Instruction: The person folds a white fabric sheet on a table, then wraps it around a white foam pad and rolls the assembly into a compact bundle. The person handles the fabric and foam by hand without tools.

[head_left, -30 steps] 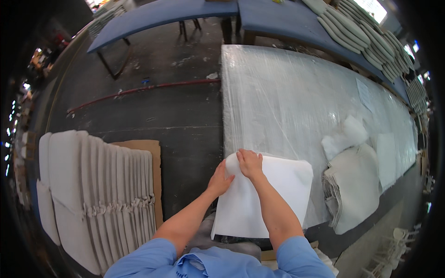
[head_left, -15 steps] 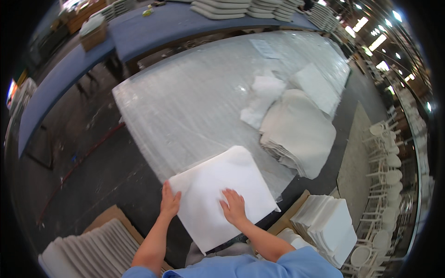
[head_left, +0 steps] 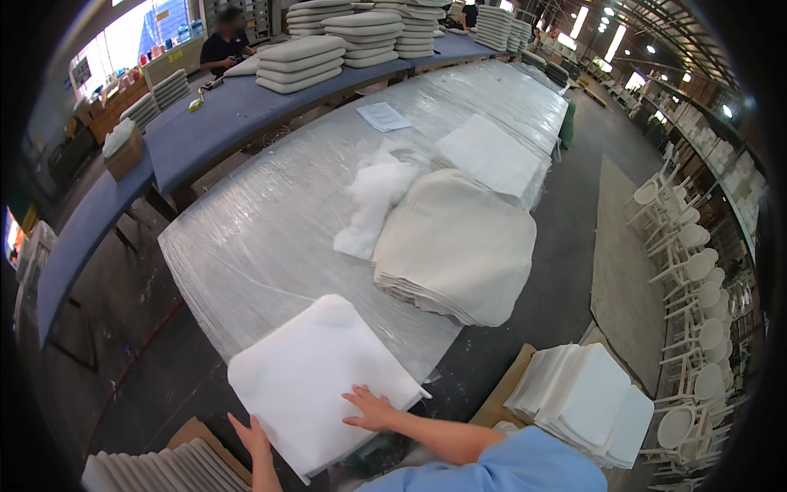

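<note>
A white, square cushion pad [head_left: 316, 377] lies at the near end of a table wrapped in clear plastic [head_left: 254, 205], its near corner hanging over the edge. My right hand [head_left: 370, 409] rests on the pad's top toward the right, palm down with its fingers spread. Beside the pad's left edge is my left hand [head_left: 254, 436], fingers apart; whether it touches the edge I cannot tell. Farther up the table sits a stack of cream fabric pieces [head_left: 459, 238] with rounded corners. White fluffy wadding [head_left: 373, 201] and a flat white sheet [head_left: 488, 152] lie against that stack.
A carton of white foam pads [head_left: 582, 394] stands at my right, and a box of grey cushions [head_left: 168, 471] at my lower left. Beyond, a blue table [head_left: 205, 115] bears stacked cushions [head_left: 299, 66]; a person [head_left: 225, 49] is behind it. White chair frames [head_left: 697, 271] line the right.
My view has swung up and to the right, showing more of the far tables. My left hand has slid down along the pad's left edge; my right hand still lies on top, fingers wider.
</note>
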`<state>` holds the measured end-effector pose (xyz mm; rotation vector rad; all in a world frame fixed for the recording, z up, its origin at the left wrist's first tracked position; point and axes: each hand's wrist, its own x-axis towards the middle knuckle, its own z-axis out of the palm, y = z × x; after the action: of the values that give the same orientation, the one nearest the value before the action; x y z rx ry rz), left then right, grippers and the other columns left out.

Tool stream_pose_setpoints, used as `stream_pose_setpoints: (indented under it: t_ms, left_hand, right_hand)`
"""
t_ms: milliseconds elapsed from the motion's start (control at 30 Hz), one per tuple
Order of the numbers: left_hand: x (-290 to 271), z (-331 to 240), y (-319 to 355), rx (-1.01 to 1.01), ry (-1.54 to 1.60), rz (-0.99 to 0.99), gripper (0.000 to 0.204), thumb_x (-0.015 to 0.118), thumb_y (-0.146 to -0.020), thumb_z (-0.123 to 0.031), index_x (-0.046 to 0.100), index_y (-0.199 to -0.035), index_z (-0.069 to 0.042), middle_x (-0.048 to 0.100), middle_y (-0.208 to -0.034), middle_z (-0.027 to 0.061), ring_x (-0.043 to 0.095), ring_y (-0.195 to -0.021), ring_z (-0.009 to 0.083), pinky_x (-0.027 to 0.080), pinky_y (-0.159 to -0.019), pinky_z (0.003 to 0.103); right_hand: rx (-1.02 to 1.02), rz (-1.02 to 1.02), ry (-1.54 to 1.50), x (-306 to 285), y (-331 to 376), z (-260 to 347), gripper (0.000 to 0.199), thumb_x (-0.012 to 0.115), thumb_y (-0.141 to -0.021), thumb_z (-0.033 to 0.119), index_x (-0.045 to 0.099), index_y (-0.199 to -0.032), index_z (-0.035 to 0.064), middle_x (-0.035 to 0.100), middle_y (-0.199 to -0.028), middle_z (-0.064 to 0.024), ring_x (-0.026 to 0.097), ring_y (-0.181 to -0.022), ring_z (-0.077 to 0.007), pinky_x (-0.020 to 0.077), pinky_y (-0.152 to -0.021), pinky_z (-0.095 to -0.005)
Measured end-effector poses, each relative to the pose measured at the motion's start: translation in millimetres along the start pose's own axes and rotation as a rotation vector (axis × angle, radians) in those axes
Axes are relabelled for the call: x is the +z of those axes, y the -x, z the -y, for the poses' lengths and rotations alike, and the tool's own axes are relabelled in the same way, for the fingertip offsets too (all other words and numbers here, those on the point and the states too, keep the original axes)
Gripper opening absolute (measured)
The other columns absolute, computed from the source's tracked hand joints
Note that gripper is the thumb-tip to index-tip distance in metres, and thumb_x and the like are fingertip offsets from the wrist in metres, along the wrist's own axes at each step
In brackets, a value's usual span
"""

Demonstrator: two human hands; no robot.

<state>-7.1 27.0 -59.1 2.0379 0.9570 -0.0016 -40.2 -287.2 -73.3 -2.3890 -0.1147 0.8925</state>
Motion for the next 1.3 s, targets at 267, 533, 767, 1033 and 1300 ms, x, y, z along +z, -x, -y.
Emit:
stream_pose_setpoints:
  t_ms: [267, 533, 767, 1033, 1300]
  left_hand:
    - [15, 52, 164, 0.180, -0.215, -0.087, 0.094, 0.076, -0.089, -0.021, 0.024, -0.163, 0.002, 0.033, -0.160, 0.0356, 0.033, -0.148, 0.0498, 0.027, -0.124, 0.052]
    - [28, 8, 125, 0.518, -0.307, -0.101, 0.081, 0.066, -0.094, -0.008, 0.025, -0.163, 0.000, 0.033, -0.161, 0.0290, 0.031, -0.152, 0.0428, 0.029, -0.124, 0.050]
    - [122, -89, 112, 0.670, -0.181, 0.225, 0.072, 0.069, -0.089, -0.007, 0.040, -0.155, 0.003, 0.043, -0.156, 0.0254, 0.040, -0.146, 0.0425, 0.031, -0.123, 0.048]
    - [367, -276, 166, 0.854, -0.209, 0.442, 0.087, 0.080, -0.087, -0.031, 0.039, -0.159, -0.004, 0.037, -0.161, 0.0284, 0.037, -0.150, 0.0425, 0.032, -0.122, 0.048]
    - [506, -367, 220, 0.645, -0.839, 0.633, 0.130, 0.079, -0.074, -0.074, 0.011, -0.170, -0.016, -0.011, -0.170, 0.0350, -0.012, -0.156, 0.0569, 0.001, -0.122, 0.070]
  right_hand:
    - [-0.096, -0.128, -0.375, -85, 49, -129, 0.052, 0.067, -0.099, 0.046, 0.065, -0.139, 0.0118, 0.076, -0.116, -0.0131, 0.071, -0.107, -0.0280, 0.0548, -0.095, -0.0370]
    - [0.170, -0.631, -0.818, -83, 120, -200, 0.030, 0.070, -0.100, 0.026, 0.073, -0.118, 0.0022, 0.077, -0.096, -0.0079, 0.072, -0.080, -0.0128, 0.0579, -0.075, -0.0291]
    - [0.167, -0.615, -1.135, -103, 113, -233, 0.023, 0.069, -0.100, 0.021, 0.075, -0.109, 0.0003, 0.076, -0.089, -0.0056, 0.070, -0.074, -0.0109, 0.0559, -0.069, -0.0263]
    - [-0.116, -0.899, -0.773, -349, 18, -315, 0.022, 0.070, -0.099, 0.024, 0.074, -0.104, 0.0032, 0.071, -0.081, -0.0112, 0.066, -0.071, -0.0196, 0.0515, -0.066, -0.0336]
    - [-0.215, -1.138, -0.138, -549, -114, -422, 0.019, 0.071, -0.093, 0.020, 0.075, -0.106, 0.0061, 0.073, -0.104, -0.0176, 0.066, -0.104, -0.0390, 0.0520, -0.093, -0.0456]
